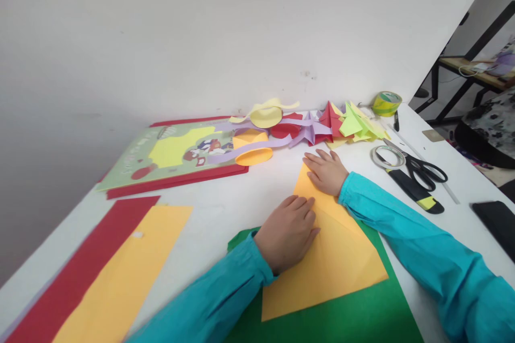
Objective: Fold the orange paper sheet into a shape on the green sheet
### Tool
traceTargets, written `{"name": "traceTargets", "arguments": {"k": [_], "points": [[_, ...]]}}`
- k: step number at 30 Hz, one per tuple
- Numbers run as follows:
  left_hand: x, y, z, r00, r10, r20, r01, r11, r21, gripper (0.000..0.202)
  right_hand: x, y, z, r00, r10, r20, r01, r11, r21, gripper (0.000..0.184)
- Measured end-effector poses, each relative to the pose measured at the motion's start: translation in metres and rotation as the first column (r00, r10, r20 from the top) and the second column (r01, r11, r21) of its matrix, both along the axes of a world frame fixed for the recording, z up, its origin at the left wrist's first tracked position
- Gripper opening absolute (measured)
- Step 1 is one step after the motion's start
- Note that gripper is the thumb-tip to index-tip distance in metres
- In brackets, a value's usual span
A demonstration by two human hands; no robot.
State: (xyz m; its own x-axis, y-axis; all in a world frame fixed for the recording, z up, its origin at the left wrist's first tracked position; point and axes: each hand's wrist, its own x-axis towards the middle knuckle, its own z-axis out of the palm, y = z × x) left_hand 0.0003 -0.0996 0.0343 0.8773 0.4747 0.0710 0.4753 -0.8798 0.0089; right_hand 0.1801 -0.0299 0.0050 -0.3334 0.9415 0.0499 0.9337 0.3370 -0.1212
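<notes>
A sheet of orange paper (338,257) with a crease and a folded-in upper part lies under both my hands. My left hand (287,233) rests on its left side, fingers bent close together and holding the paper down. Over the narrow far end, my right hand (326,171) lies with its fingers apart, pressing the paper. Both sleeves are turquoise. Beneath the orange sheet is a larger green sheet (362,313), partly covered by it and by my left forearm.
Scissors (420,169), a tape roll (390,157), a black and yellow cutter (416,190) and a yellow tape roll (387,103) lie at right. Folded paper stars (311,129) and a decorated board (181,153) stand near the wall. Red (92,262) and orange strips (132,268) lie left.
</notes>
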Motion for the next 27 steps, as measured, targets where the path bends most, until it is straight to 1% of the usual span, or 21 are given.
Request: {"name": "traceTargets", "arguments": {"k": [6, 15, 19, 20, 24, 27], "points": [[-0.004, -0.010, 0.000, 0.999, -0.005, 0.040, 0.007, 0.999, -0.049, 0.025, 0.000, 0.000, -0.001, 1.000, 0.002, -0.001, -0.002, 1.000, 0.002, 0.052], [-0.012, -0.013, 0.001, 0.999, -0.013, 0.053, 0.017, 0.996, -0.091, 0.028, 0.001, 0.000, -0.003, 1.000, 0.006, -0.005, -0.006, 1.000, 0.016, 0.052], [-0.018, -0.001, -0.002, 0.989, -0.030, 0.145, 0.052, 0.987, -0.150, 0.023, 0.001, 0.000, -0.001, 1.000, 0.006, 0.006, -0.006, 1.000, 0.005, 0.052], [-0.020, 0.004, -0.004, 0.989, -0.016, 0.150, 0.039, 0.988, -0.151, 0.022, 0.001, 0.000, -0.001, 1.000, 0.006, 0.008, -0.006, 1.000, 0.003, 0.052], [-0.025, 0.025, -0.017, 0.983, 0.083, 0.166, -0.079, 0.996, -0.032, 0.024, 0.000, 0.000, -0.002, 1.000, 0.006, 0.006, -0.006, 1.000, 0.008, 0.052], [-0.027, 0.035, -0.029, 0.983, 0.098, 0.157, -0.101, 0.995, 0.013, 0.026, 0.000, 0.000, -0.003, 1.000, 0.007, 0.001, -0.007, 1.000, 0.014, 0.051]]}}
